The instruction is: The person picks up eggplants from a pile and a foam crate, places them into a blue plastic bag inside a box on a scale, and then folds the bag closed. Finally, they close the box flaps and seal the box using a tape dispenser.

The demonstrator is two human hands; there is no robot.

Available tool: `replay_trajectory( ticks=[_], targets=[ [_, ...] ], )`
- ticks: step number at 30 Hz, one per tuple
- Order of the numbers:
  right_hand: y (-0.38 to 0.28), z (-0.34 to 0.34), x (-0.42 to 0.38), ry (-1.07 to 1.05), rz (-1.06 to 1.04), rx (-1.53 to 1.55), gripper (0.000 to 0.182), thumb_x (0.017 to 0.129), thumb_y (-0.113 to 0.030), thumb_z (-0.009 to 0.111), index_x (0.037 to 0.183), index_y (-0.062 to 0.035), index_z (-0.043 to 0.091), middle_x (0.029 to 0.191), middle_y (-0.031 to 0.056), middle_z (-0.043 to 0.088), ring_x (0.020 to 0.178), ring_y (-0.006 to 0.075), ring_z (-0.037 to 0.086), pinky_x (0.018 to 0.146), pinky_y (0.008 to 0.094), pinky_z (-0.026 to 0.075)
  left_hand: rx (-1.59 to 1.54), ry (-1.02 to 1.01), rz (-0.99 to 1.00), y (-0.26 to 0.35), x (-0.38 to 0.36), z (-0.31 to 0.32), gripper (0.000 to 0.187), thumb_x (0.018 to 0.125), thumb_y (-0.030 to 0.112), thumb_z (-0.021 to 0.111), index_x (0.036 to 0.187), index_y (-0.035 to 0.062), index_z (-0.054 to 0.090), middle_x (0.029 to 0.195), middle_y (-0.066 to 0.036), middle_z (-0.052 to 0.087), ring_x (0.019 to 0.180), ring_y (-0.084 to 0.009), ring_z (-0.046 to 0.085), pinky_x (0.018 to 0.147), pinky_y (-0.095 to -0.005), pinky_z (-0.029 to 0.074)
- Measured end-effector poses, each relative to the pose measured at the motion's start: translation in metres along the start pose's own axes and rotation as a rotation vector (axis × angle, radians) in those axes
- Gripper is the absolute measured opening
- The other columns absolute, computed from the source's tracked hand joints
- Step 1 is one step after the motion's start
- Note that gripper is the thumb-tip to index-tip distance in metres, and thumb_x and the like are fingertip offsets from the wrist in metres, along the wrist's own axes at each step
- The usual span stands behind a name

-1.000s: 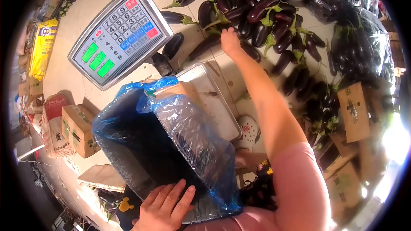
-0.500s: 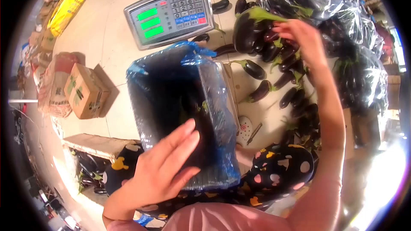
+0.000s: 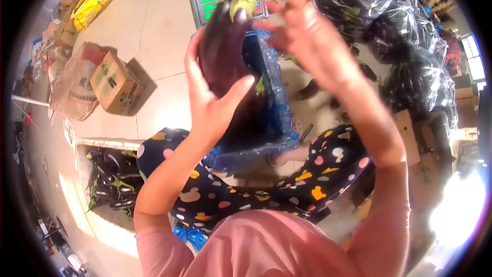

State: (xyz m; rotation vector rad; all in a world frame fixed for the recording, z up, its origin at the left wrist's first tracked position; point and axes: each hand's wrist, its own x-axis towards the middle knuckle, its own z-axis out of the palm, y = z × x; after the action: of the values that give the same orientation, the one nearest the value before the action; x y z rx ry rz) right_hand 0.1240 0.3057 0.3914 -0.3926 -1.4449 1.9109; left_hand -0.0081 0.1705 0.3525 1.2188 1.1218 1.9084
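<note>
A large dark eggplant (image 3: pixel 223 46) with a green cap and stem is raised close to the camera. Around its lower body is my left hand (image 3: pixel 212 105), thumb on the right side. Just right of the stem, my right hand (image 3: pixel 307 36) has its fingers spread, blurred by motion and holding nothing. Below the eggplant stands a box lined with blue plastic (image 3: pixel 279 107), its dark inside partly hidden. The scale display (image 3: pixel 207 1) with green readouts shows behind the eggplant.
Clear bags of eggplants (image 3: pixel 405 36) and cardboard boxes (image 3: pixel 407 133) line the right. Loose eggplants (image 3: pixel 309 90) lie on the floor. At left are a small carton (image 3: pixel 115 84), a yellow bag (image 3: pixel 97 0) and an open box of eggplants (image 3: pixel 110 166).
The big eggplant has moved left from the pile to above the lined box. My left hand now grips it; my right hand has let go. The view has shifted.
</note>
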Motion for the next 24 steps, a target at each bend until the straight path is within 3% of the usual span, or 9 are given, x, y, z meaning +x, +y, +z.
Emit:
replay_trajectory(
  ticks=[2, 4, 6, 7, 10, 19, 20, 22, 24],
  targets=[
    [0.02, 0.04, -0.014, -0.205, -0.14, -0.201, 0.09, 0.077, -0.037, 0.072, 0.139, 0.0005, 0.018, 0.124, 0.0181, 0.047, 0.108, 0.0207, 0.051, 0.096, 0.0349, 0.039, -0.09, -0.094, 0.081, -0.011, -0.006, -0.002, 0.081, 0.077, -0.003, 0.061, 0.141, 0.0047, 0.012, 0.139, -0.013, 0.03, 0.129, -0.023, 0.032, 0.105, -0.0362, 0.028],
    [0.025, 0.041, -0.02, -0.036, 0.048, -0.45, 0.091, 0.077, -0.022, 0.07, 0.141, 0.0027, 0.01, 0.131, 0.0182, 0.039, 0.117, 0.0183, 0.044, 0.098, 0.0323, 0.036, 0.177, -0.154, -0.133, 0.006, -0.01, -0.027, 0.051, 0.085, 0.004, 0.055, 0.133, 0.0022, 0.039, 0.127, -0.012, 0.048, 0.117, -0.0208, 0.047, 0.1, -0.0345, 0.036],
    [0.048, 0.029, -0.021, 0.084, -0.075, -0.658, 0.089, 0.078, -0.023, 0.066, 0.141, 0.0046, 0.009, 0.126, 0.0176, 0.043, 0.116, 0.0184, 0.044, 0.098, 0.0344, 0.036, 0.161, -0.095, -0.117, 0.018, -0.001, -0.051, 0.034, 0.089, 0.006, 0.051, 0.122, 0.0007, 0.052, 0.11, -0.01, 0.06, 0.101, -0.0174, 0.056, 0.092, -0.0315, 0.043],
    [0.054, 0.027, -0.025, 0.11, 0.141, -0.479, 0.085, 0.078, -0.024, 0.062, 0.141, 0.0037, 0.012, 0.123, 0.0175, 0.045, 0.114, 0.0198, 0.045, 0.096, 0.0346, 0.037, 0.167, 0.021, -0.092, 0.031, 0.002, -0.056, 0.028, 0.091, 0.007, 0.049, 0.116, 0.0004, 0.056, 0.101, -0.009, 0.063, 0.09, -0.0146, 0.059, 0.084, -0.0287, 0.046],
    [0.064, 0.037, -0.024, 0.064, 0.653, -0.228, 0.083, 0.077, -0.023, 0.058, 0.142, 0.0023, 0.014, 0.124, 0.0174, 0.045, 0.111, 0.0224, 0.046, 0.093, 0.0332, 0.038, 0.102, 0.154, -0.146, 0.036, 0.008, -0.084, 0.03, 0.091, 0.014, 0.049, 0.116, -0.0012, 0.054, 0.105, -0.012, 0.061, 0.09, -0.0166, 0.058, 0.083, -0.0299, 0.047],
    [0.219, 0.017, -0.004, 0.372, 0.627, -0.802, 0.083, 0.075, -0.022, 0.061, 0.141, 0.0012, 0.016, 0.123, 0.0263, 0.046, 0.115, 0.0333, 0.047, 0.093, 0.0342, 0.04, -0.342, 0.234, -0.292, 0.032, 0.01, -0.108, 0.043, 0.088, 0.012, 0.049, 0.126, -0.0039, 0.039, 0.114, -0.014, 0.051, 0.095, -0.018, 0.053, 0.087, -0.032, 0.043],
    [0.241, -0.002, -0.003, 0.298, 0.817, -0.711, 0.079, 0.075, -0.021, 0.063, 0.139, 0.0009, 0.022, 0.131, 0.0236, 0.041, 0.124, 0.0346, 0.039, 0.097, 0.0312, 0.037, -0.356, 0.25, -0.285, 0.033, 0.01, -0.109, 0.045, 0.087, 0.013, 0.051, 0.126, -0.0041, 0.039, 0.113, -0.014, 0.052, 0.094, -0.0183, 0.053, 0.086, -0.0329, 0.043],
    [0.314, -0.056, -0.016, 0.311, 0.862, -1.058, 0.064, 0.079, -0.015, 0.06, 0.135, -0.0034, 0.032, 0.122, 0.0206, 0.047, 0.118, 0.0284, 0.044, 0.096, 0.0372, 0.037, -0.374, 0.247, -0.275, 0.035, 0.01, -0.112, 0.046, 0.087, 0.013, 0.051, 0.127, -0.0046, 0.038, 0.114, -0.015, 0.051, 0.094, -0.0183, 0.053, 0.086, -0.0326, 0.043],
    [0.272, -0.011, -0.011, 0.4, 0.759, -1.33, 0.058, 0.076, -0.013, 0.06, 0.129, -0.0062, 0.038, 0.116, 0.0178, 0.051, 0.113, 0.0289, 0.047, 0.092, 0.0387, 0.039, -0.397, 0.234, -0.273, 0.038, 0.01, -0.112, 0.046, 0.087, 0.012, 0.05, 0.128, -0.0051, 0.037, 0.115, -0.015, 0.05, 0.093, -0.0183, 0.053, 0.085, -0.0322, 0.043]
  ],
)
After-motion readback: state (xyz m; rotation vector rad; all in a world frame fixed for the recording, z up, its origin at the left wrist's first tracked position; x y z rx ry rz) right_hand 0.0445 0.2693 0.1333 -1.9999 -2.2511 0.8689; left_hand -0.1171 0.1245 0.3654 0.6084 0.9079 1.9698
